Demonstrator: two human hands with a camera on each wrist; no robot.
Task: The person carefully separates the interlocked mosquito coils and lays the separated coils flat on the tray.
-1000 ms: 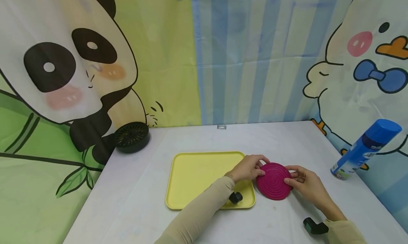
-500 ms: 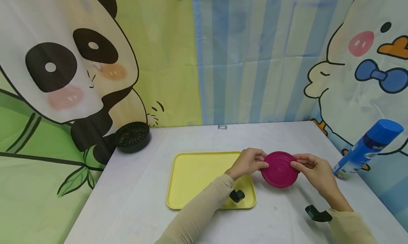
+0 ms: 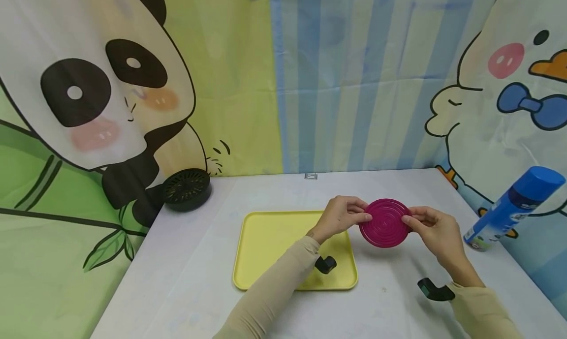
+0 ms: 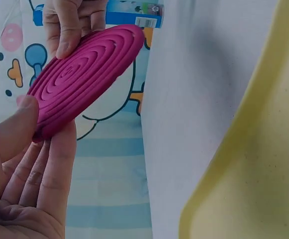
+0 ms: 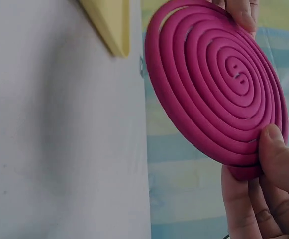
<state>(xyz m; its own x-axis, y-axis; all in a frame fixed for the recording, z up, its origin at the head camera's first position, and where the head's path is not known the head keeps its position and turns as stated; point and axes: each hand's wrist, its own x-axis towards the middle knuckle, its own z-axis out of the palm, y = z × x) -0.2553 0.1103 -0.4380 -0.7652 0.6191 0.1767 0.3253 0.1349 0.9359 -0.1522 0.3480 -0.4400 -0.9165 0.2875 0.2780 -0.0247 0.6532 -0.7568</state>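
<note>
Raised above the table, a round magenta mosquito coil [image 3: 384, 224] stands tilted with its spiral face toward the head camera. At its left edge, my left hand [image 3: 339, 216] pinches it, thumb on the face and fingers behind. The opposite edge is held the same way by my right hand [image 3: 439, 231]. In the right wrist view, the double-spiral centre of the mosquito coil [image 5: 204, 84] shows clearly, and a small piece juts out below the rim by the right thumb. The left wrist view shows the mosquito coil [image 4: 89, 69] from the side, thick enough to look layered.
A yellow tray [image 3: 270, 245] lies on the white table [image 3: 186, 260], partly under my left forearm. At the back left sits a round black slotted container [image 3: 186, 189]. A blue spray can [image 3: 514, 208] stands at the right edge. Printed curtains rise behind.
Both hands have lifted the mosquito coil up off the table and tipped it toward the head camera. The tray, spray can and black container stay in place.
</note>
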